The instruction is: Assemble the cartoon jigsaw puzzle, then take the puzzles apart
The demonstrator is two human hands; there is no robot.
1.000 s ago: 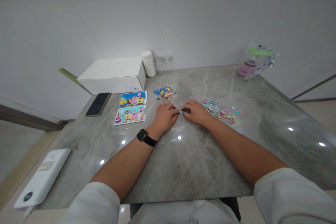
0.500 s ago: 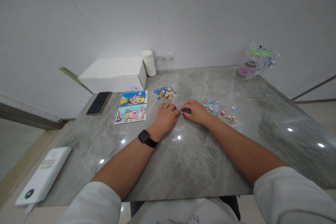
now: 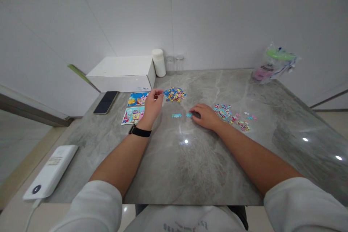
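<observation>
My left hand (image 3: 153,104) is over the right edge of two cartoon picture cards, the upper one blue (image 3: 134,99) and the lower one pale turquoise (image 3: 132,115). Its fingers are curled, thumb and forefinger close together by the left side of a blue-and-yellow pile of jigsaw pieces (image 3: 175,94); what they pinch, if anything, I cannot make out. On the grey table, my right hand (image 3: 204,116) has its fingertips closed on a light-blue jigsaw piece (image 3: 188,115). Left of that piece lies a short turquoise strip of jigsaw (image 3: 176,115).
Another heap of jigsaw pieces (image 3: 223,112) spreads right of my right hand. Toward the wall stand a white box (image 3: 122,69), a white bottle (image 3: 159,63), glass jars (image 3: 179,64) and a plastic bag (image 3: 272,66). A phone (image 3: 106,102) and white power bank (image 3: 51,172) lie left.
My left hand has left the small pieces in the middle and moved up and left to the cards and pile. My right hand stays by the light-blue piece. The turquoise strip is now uncovered.
</observation>
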